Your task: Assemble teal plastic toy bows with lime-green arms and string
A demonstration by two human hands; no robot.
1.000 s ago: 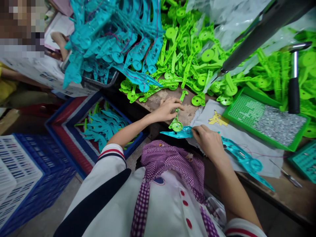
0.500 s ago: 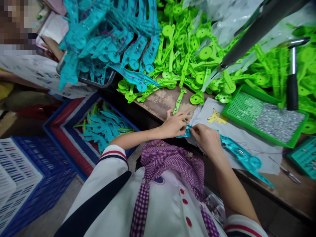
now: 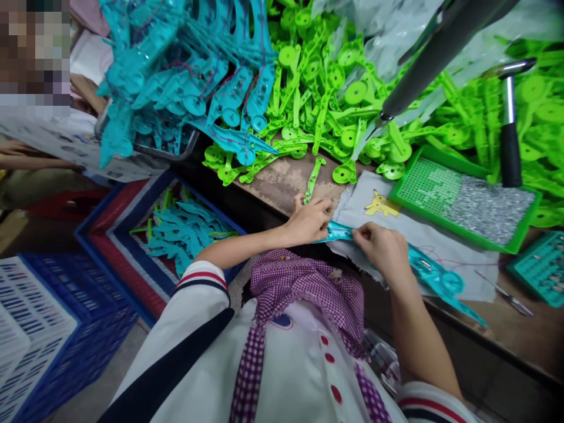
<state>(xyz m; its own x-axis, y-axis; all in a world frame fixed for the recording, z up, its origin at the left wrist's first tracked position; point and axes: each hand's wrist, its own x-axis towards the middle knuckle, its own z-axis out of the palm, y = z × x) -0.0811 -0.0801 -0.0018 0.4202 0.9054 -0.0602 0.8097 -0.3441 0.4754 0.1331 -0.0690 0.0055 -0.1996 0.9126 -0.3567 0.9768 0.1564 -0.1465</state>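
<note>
A long turquoise plastic part with a round disc and a pointed end lies across a grey cloth at the table's front edge. On its left end my left hand is closed, fingers bent over it. My right hand pinches the same part farther along, thumb and fingertips together; anything small between them is hidden. A thin reddish thread runs over the cloth beside the part. Just beyond my left fingers lies a narrow lime-green plastic arm.
Lime-green parts heap at the back, near stacked turquoise parts. A green tray holds small metal pieces. Around it are a hammer, a screwdriver and a hanging dark tool. Crates stand left, near another person's arm.
My right hand has slid rightwards along the turquoise part, baring more of it between my hands. My left hand stays at its left end. The whole view has shifted slightly.
</note>
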